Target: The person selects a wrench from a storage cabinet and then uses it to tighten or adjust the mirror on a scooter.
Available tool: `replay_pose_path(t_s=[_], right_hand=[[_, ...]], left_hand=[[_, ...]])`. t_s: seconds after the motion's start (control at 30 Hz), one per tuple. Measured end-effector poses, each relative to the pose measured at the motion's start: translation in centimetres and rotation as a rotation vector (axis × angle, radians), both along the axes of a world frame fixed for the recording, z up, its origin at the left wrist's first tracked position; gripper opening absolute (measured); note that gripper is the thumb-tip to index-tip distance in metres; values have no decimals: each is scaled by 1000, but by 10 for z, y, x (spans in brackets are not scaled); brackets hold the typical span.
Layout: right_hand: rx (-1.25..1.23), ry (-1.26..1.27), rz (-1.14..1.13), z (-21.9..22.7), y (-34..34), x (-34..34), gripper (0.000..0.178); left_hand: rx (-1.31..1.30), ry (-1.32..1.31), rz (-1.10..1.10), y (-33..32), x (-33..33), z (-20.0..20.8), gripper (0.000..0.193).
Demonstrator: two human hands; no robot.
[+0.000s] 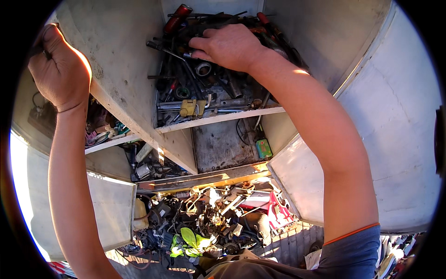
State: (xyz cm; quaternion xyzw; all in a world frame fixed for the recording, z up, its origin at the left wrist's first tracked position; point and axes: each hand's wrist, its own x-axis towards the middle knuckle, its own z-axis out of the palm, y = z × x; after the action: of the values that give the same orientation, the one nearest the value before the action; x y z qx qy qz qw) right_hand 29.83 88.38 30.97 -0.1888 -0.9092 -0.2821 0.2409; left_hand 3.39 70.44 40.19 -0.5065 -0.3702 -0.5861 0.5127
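My right hand (230, 47) reaches over a heap of dark hand tools (218, 74) on the upper shelf of a metal cabinet. Its fingers are bent and apart, touching the heap, with nothing visibly held. Close to them lie a metal ring (203, 69) and a long steel bar (179, 58). A red cylinder (178, 18) rests behind, and a red-handled tool (264, 19) stands to the right. My left hand (62, 72) is raised at the far left beside the partition, closed in a fist. A small dark piece shows between its fingers; what it is I cannot make out.
A yellow block-shaped piece (188, 108) lies near the shelf's front lip (223, 118). Below, a green box (264, 148) stands in a compartment. White doors (390, 121) hang open at both sides. Mixed metal parts (209, 209) and a bright green leafy item (189, 238) cover the floor.
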Motion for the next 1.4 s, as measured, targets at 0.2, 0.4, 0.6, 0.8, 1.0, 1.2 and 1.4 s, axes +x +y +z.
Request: replay_pose_path(t_s=[0.2, 0.4, 0.6, 0.8, 1.0, 1.2, 1.4], right_hand=[[-37, 144, 38, -14, 12, -23, 31], [-322, 193, -205, -90, -30, -41, 48], [-524, 360, -270, -95, -49, -53, 53], [-519, 541, -98, -106, -57, -17, 61], [-403, 696, -105, -100, -21, 61, 41], [-319, 783, -497, -74, 49, 107, 44], [-432, 541, -798, -53, 81, 100, 54]], left_hand=[[-5, 77, -6, 4, 1, 1, 27], [11, -8, 69, 3, -6, 0, 30], [-58, -7, 58, -1, -2, 0, 28], [-20, 10, 123, 2, -3, -6, 27], [-18, 4, 132, -2, 4, -3, 26], [-38, -33, 75, 0, 2, -6, 27], [-31, -21, 94, -1, 4, -9, 24]])
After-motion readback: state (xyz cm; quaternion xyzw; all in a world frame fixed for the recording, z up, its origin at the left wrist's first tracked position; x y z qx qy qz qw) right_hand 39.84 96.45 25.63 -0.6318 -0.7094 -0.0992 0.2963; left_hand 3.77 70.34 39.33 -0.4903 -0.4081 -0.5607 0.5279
